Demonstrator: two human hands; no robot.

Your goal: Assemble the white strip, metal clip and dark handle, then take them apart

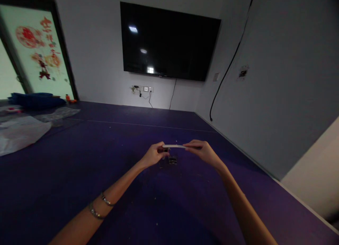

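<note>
A thin, pale, slightly curved piece [173, 146] is held level above the purple surface. My left hand [153, 155] pinches its left end, with fingers on top and thumb below. Something small and dark shows under that end by the thumb; I cannot make out whether it is attached. At the right end, the closed fingertips of my right hand [202, 151] grip the same piece. Just below and beyond it, a small dark object with lighter edges [172, 160] lies on the surface, too small to identify.
Crumpled clear and white plastic sheeting [23, 132] and a dark blue bundle [37, 100] lie at the left. A large black television [169, 43] hangs on the wall ahead, above sockets [146, 89] with cords. Along the right wall dangles a black cable [225, 73].
</note>
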